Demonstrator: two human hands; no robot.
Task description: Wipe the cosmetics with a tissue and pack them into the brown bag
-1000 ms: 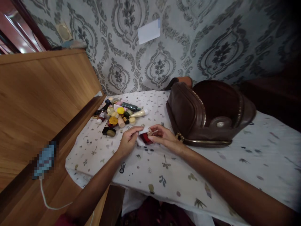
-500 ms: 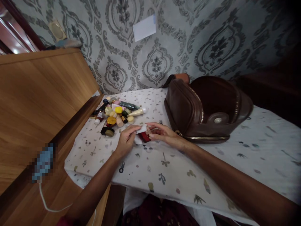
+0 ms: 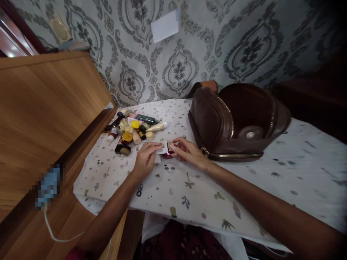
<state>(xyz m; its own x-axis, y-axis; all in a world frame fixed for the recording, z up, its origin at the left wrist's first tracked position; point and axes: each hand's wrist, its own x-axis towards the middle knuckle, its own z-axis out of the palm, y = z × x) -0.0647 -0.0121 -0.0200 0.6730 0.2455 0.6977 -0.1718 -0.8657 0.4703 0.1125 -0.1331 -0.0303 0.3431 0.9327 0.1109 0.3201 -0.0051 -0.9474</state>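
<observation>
Between my hands is a small dark red, shiny item (image 3: pixel 169 154), perhaps a bottle with a clear top; its exact kind is partly covered. My left hand (image 3: pixel 146 157) pinches a white wipe (image 3: pixel 162 148) against its left side, and a fold of the wipe hangs below the fingers. My right hand (image 3: pixel 191 153) holds the red item from the right, with thumb and fingers closed on it. Just beyond my left hand lies a pile of cosmetics: a yellow-lidded jar (image 3: pixel 127 137), a cream tube (image 3: pixel 157 127), a dark green tube (image 3: pixel 147 119) and several small bottles.
A brown leather bag (image 3: pixel 211 122) stands unzipped at the right, close to my right hand. A wooden panel (image 3: pixel 54 94) rises along the left. The patterned cloth (image 3: pixel 189 195) covers the table, and a papered wall stands behind it.
The view has shifted slightly. My right fingers have changed position on the red item, which now shows less and sits turned differently under the wipe.
</observation>
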